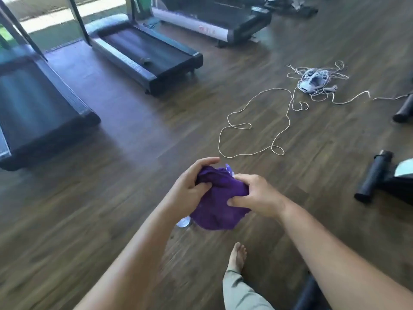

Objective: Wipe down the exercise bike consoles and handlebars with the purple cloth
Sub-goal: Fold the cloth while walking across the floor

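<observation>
- Being bunched at waist height over the wooden floor (111, 198), the purple cloth (220, 203) is being held between both hands in the middle of the head view, well apart from any machine.
- The left hand (190, 186) is being closed over the cloth's upper left side, its fingers (207, 161) being curled across the top edge and its thumb being pressed into the fabric.
- The right hand (257, 196) is being clamped on the cloth's right side, thumb and fingertips being dug into the folds; neither hand is being left open.
- Something pale and clear, possibly a bottle (184, 221), is being glimpsed below the cloth and again at its top edge; what it is and how it is being held cannot be told.
- A bare foot (238, 257) and a grey trouser leg (241, 291) are being shown directly beneath the hands.
- A white cord (257, 121) is being left looped across the floor beyond the hands, leading to a tangled white device (312, 80).
- Black padded bars (373, 175), seemingly bike parts, are being cut off by the right edge; three treadmills (145, 50) are being shown at the left and top.
- No console or handlebar is being touched, so the wiping is being judged as not yet begun: the cloth is apparently only being readied, and every surface is being left to do.
</observation>
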`<state>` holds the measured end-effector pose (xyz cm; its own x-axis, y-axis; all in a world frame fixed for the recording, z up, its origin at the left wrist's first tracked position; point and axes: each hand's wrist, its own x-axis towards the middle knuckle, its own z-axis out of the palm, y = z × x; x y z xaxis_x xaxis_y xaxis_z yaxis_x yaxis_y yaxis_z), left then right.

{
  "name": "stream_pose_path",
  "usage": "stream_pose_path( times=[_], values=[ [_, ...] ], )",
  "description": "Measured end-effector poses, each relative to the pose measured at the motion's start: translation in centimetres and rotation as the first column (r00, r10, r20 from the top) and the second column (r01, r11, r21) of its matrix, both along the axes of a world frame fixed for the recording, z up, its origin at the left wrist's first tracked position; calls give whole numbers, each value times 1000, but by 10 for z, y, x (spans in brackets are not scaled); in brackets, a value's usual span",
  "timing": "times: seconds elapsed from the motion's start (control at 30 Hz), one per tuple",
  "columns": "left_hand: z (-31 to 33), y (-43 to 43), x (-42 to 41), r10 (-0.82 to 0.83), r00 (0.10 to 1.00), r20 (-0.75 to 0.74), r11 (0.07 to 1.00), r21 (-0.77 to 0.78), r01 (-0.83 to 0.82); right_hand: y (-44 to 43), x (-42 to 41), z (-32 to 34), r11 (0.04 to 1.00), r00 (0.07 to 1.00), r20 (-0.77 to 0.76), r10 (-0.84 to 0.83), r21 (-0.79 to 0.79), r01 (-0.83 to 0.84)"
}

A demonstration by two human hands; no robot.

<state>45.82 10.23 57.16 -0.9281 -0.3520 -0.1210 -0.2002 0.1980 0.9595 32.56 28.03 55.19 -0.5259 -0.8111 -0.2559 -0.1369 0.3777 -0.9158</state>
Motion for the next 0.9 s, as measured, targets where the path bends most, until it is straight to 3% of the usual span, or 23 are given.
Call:
stream_pose_path(
  times=[0.2,0.53,0.73,0.9],
  values=[
    [-86,-42,-107,-3,991,136,999,-41,8,-24,-101,-90,968,981,127,-148,224,117],
    [-269,-114,-214,120,902,415,987,50,-154,-80,-191,-269,879,834,352,-426,380,288],
    [-397,-154,-256,85,857,508,977,125,-171,-125,-223,-406,795,752,334,-568,457,398],
    [-507,-175,-278,48,832,552,974,160,-162,-143,-245,-513,774,725,354,-591,504,384]
  ],
)
